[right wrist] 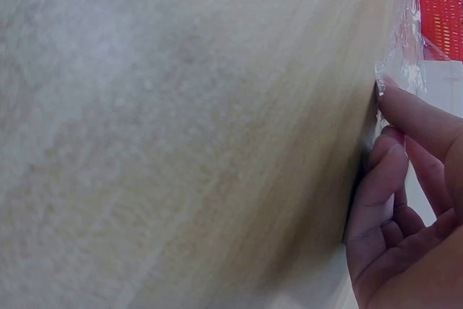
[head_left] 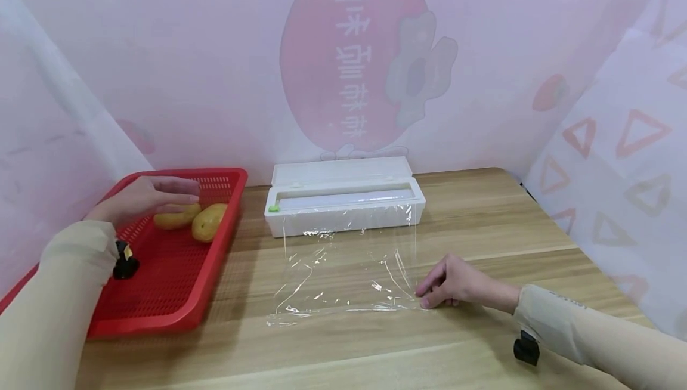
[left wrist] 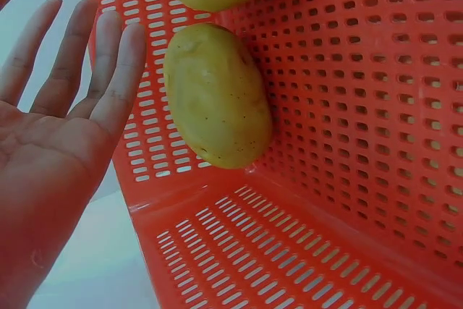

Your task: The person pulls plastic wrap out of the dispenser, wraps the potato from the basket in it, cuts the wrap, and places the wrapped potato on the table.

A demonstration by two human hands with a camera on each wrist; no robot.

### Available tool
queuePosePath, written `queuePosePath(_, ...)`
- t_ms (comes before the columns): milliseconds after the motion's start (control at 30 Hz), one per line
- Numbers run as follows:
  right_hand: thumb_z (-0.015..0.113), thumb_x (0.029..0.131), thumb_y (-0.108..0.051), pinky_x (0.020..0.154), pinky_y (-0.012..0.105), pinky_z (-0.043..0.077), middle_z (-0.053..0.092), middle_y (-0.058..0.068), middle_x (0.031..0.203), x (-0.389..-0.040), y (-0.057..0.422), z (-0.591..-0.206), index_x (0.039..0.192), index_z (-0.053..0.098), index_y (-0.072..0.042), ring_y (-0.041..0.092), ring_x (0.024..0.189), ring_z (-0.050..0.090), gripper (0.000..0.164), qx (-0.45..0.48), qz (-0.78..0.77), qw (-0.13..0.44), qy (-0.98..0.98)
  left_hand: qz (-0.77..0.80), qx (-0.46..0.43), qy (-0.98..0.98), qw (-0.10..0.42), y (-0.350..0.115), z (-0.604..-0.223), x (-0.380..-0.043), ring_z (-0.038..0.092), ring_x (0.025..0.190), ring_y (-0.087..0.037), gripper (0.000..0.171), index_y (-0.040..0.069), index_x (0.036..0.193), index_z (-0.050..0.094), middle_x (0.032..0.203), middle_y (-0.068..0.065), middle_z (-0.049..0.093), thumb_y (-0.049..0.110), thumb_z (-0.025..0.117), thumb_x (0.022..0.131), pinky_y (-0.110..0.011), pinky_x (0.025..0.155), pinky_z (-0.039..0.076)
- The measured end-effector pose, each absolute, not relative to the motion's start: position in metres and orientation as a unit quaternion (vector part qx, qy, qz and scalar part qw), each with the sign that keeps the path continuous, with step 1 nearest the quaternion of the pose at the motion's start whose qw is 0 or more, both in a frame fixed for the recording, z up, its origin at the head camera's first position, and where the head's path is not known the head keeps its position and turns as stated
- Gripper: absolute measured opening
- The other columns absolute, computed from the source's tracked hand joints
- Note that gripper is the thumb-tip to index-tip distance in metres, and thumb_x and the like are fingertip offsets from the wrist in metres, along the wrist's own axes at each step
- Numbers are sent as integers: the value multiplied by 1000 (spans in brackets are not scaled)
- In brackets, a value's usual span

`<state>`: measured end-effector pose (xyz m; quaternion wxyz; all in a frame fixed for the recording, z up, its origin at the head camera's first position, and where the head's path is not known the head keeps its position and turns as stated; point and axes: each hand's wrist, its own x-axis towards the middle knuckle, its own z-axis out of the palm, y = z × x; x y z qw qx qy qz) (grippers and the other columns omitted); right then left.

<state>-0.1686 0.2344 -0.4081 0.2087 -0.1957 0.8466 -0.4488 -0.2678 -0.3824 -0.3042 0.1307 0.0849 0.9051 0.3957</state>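
Over the red plastic basket (head_left: 177, 316), my left hand (head_left: 147, 199) reaches in with fingers extended, holding nothing. Two potatoes lie in the basket; the nearer potato (head_left: 209, 223) rests against its right wall, and the other potato (head_left: 177, 218) is partly behind my fingers. In the left wrist view the hand (left wrist: 65, 106) is beside a potato (left wrist: 217, 95), apart from it. My right hand (head_left: 456, 285) pinches the right front corner of a clear sheet of plastic wrap (head_left: 343, 282). The sheet stretches from a white wrap dispenser box (head_left: 349, 220) across the tabletop.
The dispenser's white lid (head_left: 343, 170) stands raised at the back, and a green slider (head_left: 274, 208) sits at its left end. Beneath everything is a wooden table (head_left: 472, 217). A pink patterned wall covering (head_left: 483, 121) rises behind it.
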Motion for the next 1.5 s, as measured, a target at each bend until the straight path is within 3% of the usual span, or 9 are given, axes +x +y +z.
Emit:
queuePosePath(233, 88, 72, -13, 40, 19, 36, 64, 5, 60, -167, 237, -408, 86, 80, -11, 7, 45, 44, 16, -197, -446, 207, 848, 368, 77, 916, 142, -382, -309, -266, 39, 128, -35, 68, 15, 145, 47, 141, -13, 48, 44, 71, 88, -50, 87, 50)
queuePosePath(533, 88, 71, -12, 40, 18, 36, 64, 5, 60, -165, 237, -408, 85, 80, -11, 6, 45, 43, 16, -192, -447, 211, 848, 367, 90, 914, 151, -382, -319, -267, 37, 129, -37, 67, 15, 144, 47, 144, -15, 46, 39, 73, 87, -49, 87, 50)
queuePosePath(867, 88, 72, -11, 41, 18, 36, 65, 6, 62, -163, 240, -408, 86, 80, -10, 6, 46, 43, 16, -195, -446, 216, 846, 345, 85, 922, 151, -378, -332, -265, 43, 126, -36, 73, 14, 146, 47, 143, -14, 49, 43, 75, 85, -50, 88, 50)
queuePosePath(1100, 88, 72, -12, 41, 19, 36, 65, 5, 62, -161, 241, -406, 86, 80, -10, 6, 46, 44, 16, -201, -444, 215, 846, 341, 104, 925, 131, -374, -336, -264, 44, 124, -37, 77, 11, 144, 50, 140, -15, 52, 36, 82, 79, -48, 85, 52)
queuePosePath(1500, 88, 72, -12, 41, 19, 36, 64, 4, 61, -158, 242, -406, 86, 80, -11, 6, 47, 44, 16, -197, -441, 221, 847, 349, 93, 920, 150, -380, -348, -263, 51, 117, -32, 78, 13, 147, 47, 139, -15, 53, 37, 80, 81, -47, 89, 48)
